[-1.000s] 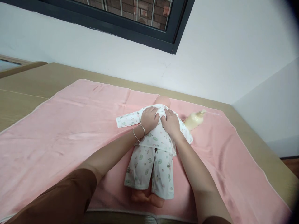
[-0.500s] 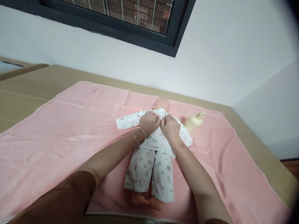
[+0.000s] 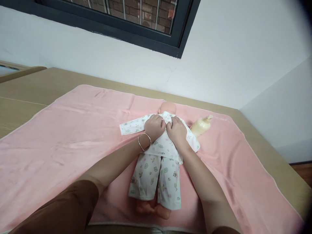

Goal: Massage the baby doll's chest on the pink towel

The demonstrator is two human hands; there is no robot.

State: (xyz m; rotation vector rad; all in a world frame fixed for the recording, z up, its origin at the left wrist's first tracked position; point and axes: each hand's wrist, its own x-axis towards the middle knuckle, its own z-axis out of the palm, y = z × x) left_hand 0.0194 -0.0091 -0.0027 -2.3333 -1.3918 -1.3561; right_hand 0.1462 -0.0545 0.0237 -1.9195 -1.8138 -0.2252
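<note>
A baby doll (image 3: 167,107) lies on its back, dressed in a white pajama top (image 3: 162,148) and matching trousers (image 3: 146,178) with small prints. My left hand (image 3: 155,126), a bangle at its wrist, is closed on the top's front at the chest, fingers curled in. Close beside it, my right hand (image 3: 177,132) grips the cloth on the other side of the chest. What lies right under the fingertips is hidden. One sleeve stretches out flat to the left; the doll's bare feet (image 3: 153,208) stick out of the trouser legs.
Beneath the doll a pink blanket (image 3: 73,130) covers much of a wooden table (image 3: 48,84). A bottle of pale yellow contents (image 3: 201,126) lies right of the doll's shoulder. Behind stand a white wall (image 3: 219,58) and a dark-framed window (image 3: 146,35).
The view has shifted slightly. My right hand's fingers lie a little flatter on the top's front; both hands stay at the doll's chest.
</note>
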